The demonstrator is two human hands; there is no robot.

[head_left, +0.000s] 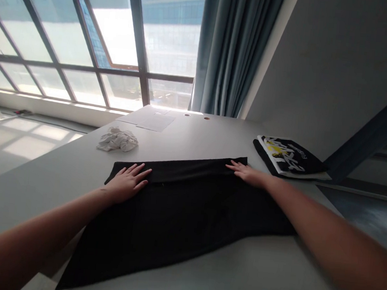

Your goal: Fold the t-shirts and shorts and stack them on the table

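Note:
A black cloth garment (pixel 180 220) lies spread across the white table (pixel 214 140), with a folded-over strip along its far edge. Its exact kind I cannot tell. My left hand (pixel 127 183) rests flat on the left end of that strip, fingers spread. Near the strip's far right corner, my right hand (pixel 245 172) lies on the cloth with its fingers stretched out. Neither hand grips the fabric.
A crumpled white cloth (pixel 117 139) sits behind my left hand. Folded shirts (pixel 287 157), the top one black with white and yellow print, are stacked at the right. Paper sheets (pixel 156 121) lie at the back, before a blue-grey curtain (pixel 235 54) and windows.

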